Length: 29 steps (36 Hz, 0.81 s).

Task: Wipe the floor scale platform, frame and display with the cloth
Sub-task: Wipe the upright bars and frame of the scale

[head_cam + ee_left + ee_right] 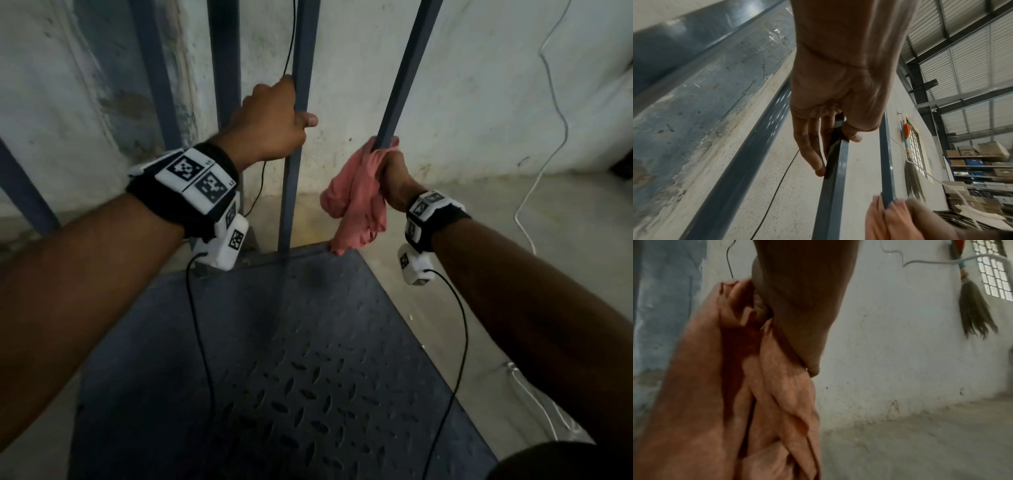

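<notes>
Frame-wiping step, by appearance. Left hand (270,123): fingers clenched round one upright bar (300,61). Right hand (394,174): grasps pink cloth (356,202) around neighbouring bar (404,75), above platform (291,359). Next: probably slide cloth along bar.

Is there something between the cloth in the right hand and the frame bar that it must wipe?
Nothing visible. The right hand wraps the pink cloth directly around the right frame bar. The left hand grips the neighbouring bar, apart from the cloth.
</notes>
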Motion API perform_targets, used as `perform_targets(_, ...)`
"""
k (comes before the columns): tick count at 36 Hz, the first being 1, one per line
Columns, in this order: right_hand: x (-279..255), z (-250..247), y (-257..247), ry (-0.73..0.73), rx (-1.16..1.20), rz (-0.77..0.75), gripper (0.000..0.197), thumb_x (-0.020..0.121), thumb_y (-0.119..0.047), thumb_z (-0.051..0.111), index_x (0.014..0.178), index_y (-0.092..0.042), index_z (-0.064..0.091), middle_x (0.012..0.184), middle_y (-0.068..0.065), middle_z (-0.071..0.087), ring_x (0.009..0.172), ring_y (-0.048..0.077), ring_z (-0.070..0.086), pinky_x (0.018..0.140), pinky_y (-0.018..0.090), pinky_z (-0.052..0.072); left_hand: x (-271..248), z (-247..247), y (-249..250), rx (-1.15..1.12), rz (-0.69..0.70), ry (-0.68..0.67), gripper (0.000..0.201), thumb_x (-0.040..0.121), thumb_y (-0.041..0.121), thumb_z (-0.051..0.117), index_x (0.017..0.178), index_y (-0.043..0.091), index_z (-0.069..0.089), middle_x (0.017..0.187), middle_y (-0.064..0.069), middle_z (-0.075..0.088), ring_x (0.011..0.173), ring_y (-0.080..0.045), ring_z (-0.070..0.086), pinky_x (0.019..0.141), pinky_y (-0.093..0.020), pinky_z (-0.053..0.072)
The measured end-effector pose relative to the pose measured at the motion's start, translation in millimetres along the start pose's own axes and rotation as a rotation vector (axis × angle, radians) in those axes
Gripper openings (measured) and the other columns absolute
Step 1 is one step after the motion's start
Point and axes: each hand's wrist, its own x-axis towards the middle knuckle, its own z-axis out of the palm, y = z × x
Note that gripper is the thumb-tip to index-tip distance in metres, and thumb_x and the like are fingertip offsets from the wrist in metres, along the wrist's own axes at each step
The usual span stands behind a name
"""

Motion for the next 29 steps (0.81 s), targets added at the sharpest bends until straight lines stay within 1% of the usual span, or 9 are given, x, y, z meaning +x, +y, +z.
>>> perform_targets(2,-0.3,-4.2,16.5,-0.030,-0.174,0.006,0.029,0.099,-0.008,0.036,0.076,-0.014,0.053,0.060,-0.005,0.061,0.056,0.011,0.058,0.059,0.022,0.049,-0.5,0.3,0.1,0.006,-0.003,0.005,0.054,0.097,0.038,0.062,0.140,0.012,0.044,0.124,-0.013,0.061,0.105,-0.029,0.063,0.089,-0.045,0.055)
perform_targets(5,4.9,-16.2,47.2,-0.099,-0.561,0.031,0.008,0.064,-0.005,0.052,0.068,-0.008,0.058,0.068,0.010,0.061,0.064,0.024,0.057,0.059,0.032,0.045,-1.6,1.1,0.9,0.006,0.004,0.020,0.050,0.098,0.032,0.062,0.139,0.010,0.044,0.119,-0.006,0.062,0.099,-0.024,0.063,0.086,-0.043,0.055)
perform_targets(7,5.2,-28.3,68.5,-0.155,-0.800,0.068,0.014,0.081,-0.013,0.053,0.073,-0.010,0.064,0.073,0.013,0.066,0.068,0.028,0.061,0.063,0.039,0.051,-1.7,1.8,1.0,-0.001,0.004,0.036,0.048,0.098,0.026,0.062,0.140,0.009,0.043,0.108,0.006,0.059,0.091,-0.015,0.058,0.084,-0.037,0.053)
perform_targets(9,0.5,-36.8,81.4,-0.155,-1.011,0.059,0.030,0.094,-0.034,0.049,0.099,-0.013,0.069,0.098,0.014,0.072,0.090,0.033,0.068,0.081,0.045,0.057,-1.4,2.3,1.4,-0.003,0.011,0.043,0.048,0.098,0.022,0.061,0.140,0.009,0.043,0.105,0.007,0.058,0.089,-0.012,0.054,0.083,-0.036,0.052)
perform_targets(12,-18.0,-34.6,79.5,-0.092,-1.286,-0.022,0.035,0.096,-0.024,0.053,0.120,0.000,0.061,0.119,0.024,0.065,0.107,0.042,0.062,0.080,0.033,0.044,-0.4,3.4,1.2,0.004,0.005,0.039,0.049,0.096,0.022,0.062,0.139,0.009,0.043,0.105,0.003,0.061,0.094,-0.019,0.059,0.087,-0.043,0.055)
perform_targets(15,-32.5,-32.6,79.1,-0.115,-1.447,-0.119,0.029,0.098,-0.015,0.055,0.111,0.010,0.059,0.114,0.031,0.063,0.102,0.046,0.060,0.073,0.036,0.039,0.3,5.2,1.4,0.001,-0.004,0.033,0.053,0.095,0.021,0.063,0.141,0.009,0.041,0.096,0.008,0.055,0.092,-0.017,0.058,0.088,-0.044,0.056)
perform_targets(19,-46.3,-37.5,79.4,-0.056,-1.543,-0.285,0.018,0.092,-0.015,0.055,0.097,0.002,0.061,0.098,0.029,0.064,0.085,0.045,0.063,0.063,0.035,0.037,-0.5,5.5,0.1,0.031,0.003,0.045,0.056,0.093,0.029,0.065,0.140,0.011,0.042,0.117,-0.011,0.061,0.100,-0.029,0.063,0.086,-0.050,0.057)
perform_targets(24,-56.1,-50.0,60.0,-0.246,-1.771,-0.595,0.021,0.079,-0.006,0.070,0.094,0.001,0.057,0.076,0.025,0.063,0.061,0.042,0.062,0.051,0.041,0.044,-2.8,3.9,1.3,0.013,-0.004,0.048,0.057,0.092,0.031,0.065,0.140,0.012,0.042,0.122,-0.010,0.063,0.104,-0.029,0.064,0.088,-0.049,0.057)
perform_targets(29,-48.5,-59.8,29.6,-0.192,-1.821,-0.857,0.028,0.077,-0.022,0.073,0.095,-0.004,0.062,0.081,0.018,0.067,0.067,0.034,0.063,0.053,0.032,0.041,-3.2,3.0,2.7,0.018,-0.017,0.048,0.055,0.093,0.032,0.064,0.139,0.012,0.043,0.116,-0.005,0.060,0.106,-0.029,0.061,0.092,-0.049,0.054)
